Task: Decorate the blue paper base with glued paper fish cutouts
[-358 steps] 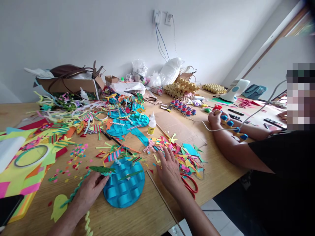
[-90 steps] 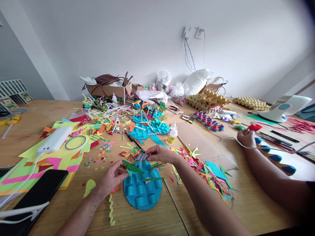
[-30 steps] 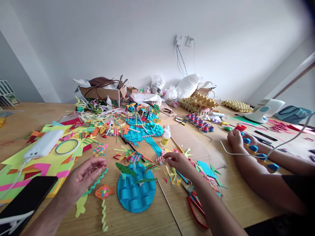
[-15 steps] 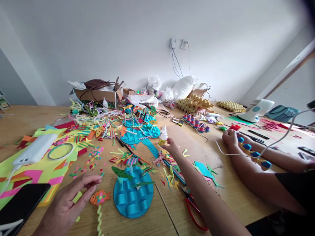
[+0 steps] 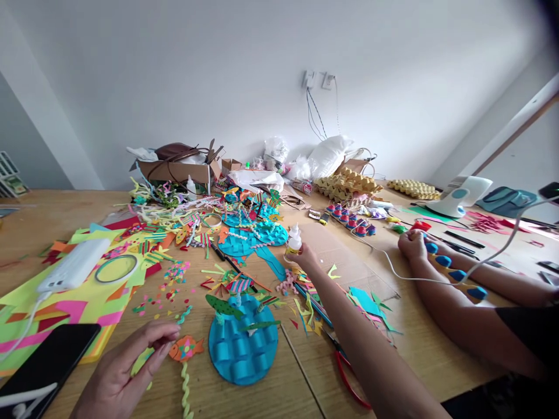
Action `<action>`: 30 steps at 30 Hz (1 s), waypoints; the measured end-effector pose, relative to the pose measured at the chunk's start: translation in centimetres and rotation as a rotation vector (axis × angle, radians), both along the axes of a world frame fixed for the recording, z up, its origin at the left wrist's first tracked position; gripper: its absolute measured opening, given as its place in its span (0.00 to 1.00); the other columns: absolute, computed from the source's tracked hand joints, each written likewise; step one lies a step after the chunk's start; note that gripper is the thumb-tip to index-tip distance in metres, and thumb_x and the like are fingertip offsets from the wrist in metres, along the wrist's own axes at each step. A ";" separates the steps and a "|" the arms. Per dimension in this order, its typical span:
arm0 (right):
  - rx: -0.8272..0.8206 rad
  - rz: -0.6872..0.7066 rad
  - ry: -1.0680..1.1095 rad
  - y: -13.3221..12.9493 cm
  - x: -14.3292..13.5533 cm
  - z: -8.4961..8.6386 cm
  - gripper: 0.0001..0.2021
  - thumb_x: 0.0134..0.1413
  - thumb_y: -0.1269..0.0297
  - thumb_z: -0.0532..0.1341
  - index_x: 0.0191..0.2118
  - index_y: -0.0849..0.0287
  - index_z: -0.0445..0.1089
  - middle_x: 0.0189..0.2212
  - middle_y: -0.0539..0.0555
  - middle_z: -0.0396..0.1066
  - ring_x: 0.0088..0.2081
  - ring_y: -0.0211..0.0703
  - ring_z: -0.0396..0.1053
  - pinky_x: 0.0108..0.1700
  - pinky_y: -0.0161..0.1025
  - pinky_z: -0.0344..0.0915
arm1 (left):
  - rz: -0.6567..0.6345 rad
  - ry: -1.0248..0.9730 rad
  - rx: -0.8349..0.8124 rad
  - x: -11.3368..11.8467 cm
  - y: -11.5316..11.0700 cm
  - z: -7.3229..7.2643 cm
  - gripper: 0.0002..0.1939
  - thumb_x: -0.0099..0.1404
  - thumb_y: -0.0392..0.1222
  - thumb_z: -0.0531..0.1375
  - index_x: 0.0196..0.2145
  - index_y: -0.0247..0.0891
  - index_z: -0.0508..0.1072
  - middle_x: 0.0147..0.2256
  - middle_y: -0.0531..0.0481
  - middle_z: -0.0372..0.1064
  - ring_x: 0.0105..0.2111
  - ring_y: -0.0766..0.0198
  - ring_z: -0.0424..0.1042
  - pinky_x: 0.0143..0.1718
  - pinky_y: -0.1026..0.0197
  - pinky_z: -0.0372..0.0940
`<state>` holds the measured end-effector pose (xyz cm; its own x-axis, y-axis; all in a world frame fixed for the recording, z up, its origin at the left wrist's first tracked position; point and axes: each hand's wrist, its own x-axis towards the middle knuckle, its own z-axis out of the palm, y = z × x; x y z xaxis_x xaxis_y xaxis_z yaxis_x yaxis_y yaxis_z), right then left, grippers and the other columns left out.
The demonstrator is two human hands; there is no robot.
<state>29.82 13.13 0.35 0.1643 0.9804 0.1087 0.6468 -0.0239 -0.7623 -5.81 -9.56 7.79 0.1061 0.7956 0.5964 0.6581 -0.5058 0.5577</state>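
My right hand point(image 5: 304, 258) reaches over the table with its fingers round a small white glue bottle point(image 5: 295, 237) with a yellow label, which is upright. Closer to me, my left hand point(image 5: 135, 361) has thumb and forefinger pinched together; whatever they hold, if anything, I cannot make out. Beside those fingertips is an orange paper fish point(image 5: 187, 348) with colored dots, above a twisted yellow-green strip point(image 5: 186, 390). Between my hands stands a round blue egg-carton base point(image 5: 243, 352) carrying green and striped paper fish.
Red-handled scissors point(image 5: 349, 378) and a thin stick point(image 5: 301, 369) lie near my right forearm. A phone point(image 5: 52, 361), a power bank point(image 5: 75, 265) and colored paper point(image 5: 82, 311) are at left. Another person's arms point(image 5: 454, 314) rest at right near painted egg-carton cups point(image 5: 457, 276).
My right fingers have closed round the glue bottle. The left fingertips have come down slightly toward the orange fish. The whole view has shifted a little.
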 end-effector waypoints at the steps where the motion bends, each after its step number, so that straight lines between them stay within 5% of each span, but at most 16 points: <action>1: -0.004 -0.017 -0.005 -0.3 0.1 0.2 0.23 0.35 0.64 0.64 0.42 0.63 0.65 0.37 0.56 0.71 0.38 0.48 0.68 0.37 0.40 0.62 | 0.007 -0.014 -0.017 0.0 0.0 -0.1 0.07 0.58 0.47 0.58 0.32 0.47 0.74 0.28 0.58 0.77 0.28 0.67 0.76 0.30 0.76 0.69; 8: 0.024 0.011 -0.030 -4.2 0.8 1.7 0.17 0.40 0.68 0.60 0.41 0.64 0.65 0.39 0.59 0.69 0.40 0.46 0.67 0.40 0.41 0.63 | 0.030 -0.060 -0.157 -0.3 -0.5 -1.5 0.10 0.57 0.51 0.58 0.32 0.46 0.74 0.30 0.55 0.77 0.28 0.66 0.76 0.32 0.74 0.68; 18: 0.127 0.210 -0.194 -14.1 0.8 5.1 0.10 0.49 0.64 0.54 0.37 0.59 0.68 0.33 0.55 0.71 0.35 0.44 0.69 0.39 0.41 0.63 | -0.038 -0.024 -0.077 0.5 -1.6 -1.5 0.10 0.58 0.50 0.58 0.26 0.43 0.73 0.27 0.54 0.75 0.28 0.67 0.75 0.32 0.74 0.67; 24: 0.177 0.252 -0.255 -19.7 1.6 4.2 0.09 0.50 0.65 0.51 0.33 0.58 0.68 0.34 0.56 0.70 0.35 0.44 0.69 0.39 0.40 0.64 | -0.038 0.026 -0.079 1.8 -2.9 -2.1 0.14 0.59 0.51 0.56 0.21 0.41 0.70 0.26 0.52 0.74 0.27 0.66 0.75 0.31 0.73 0.67; 30: 0.171 0.177 -0.235 -23.2 3.3 2.3 0.11 0.52 0.62 0.50 0.32 0.57 0.69 0.33 0.57 0.72 0.33 0.45 0.70 0.35 0.39 0.66 | -0.010 0.072 -0.061 2.5 -3.5 -3.5 0.12 0.59 0.51 0.54 0.29 0.43 0.73 0.27 0.52 0.76 0.28 0.66 0.76 0.30 0.73 0.68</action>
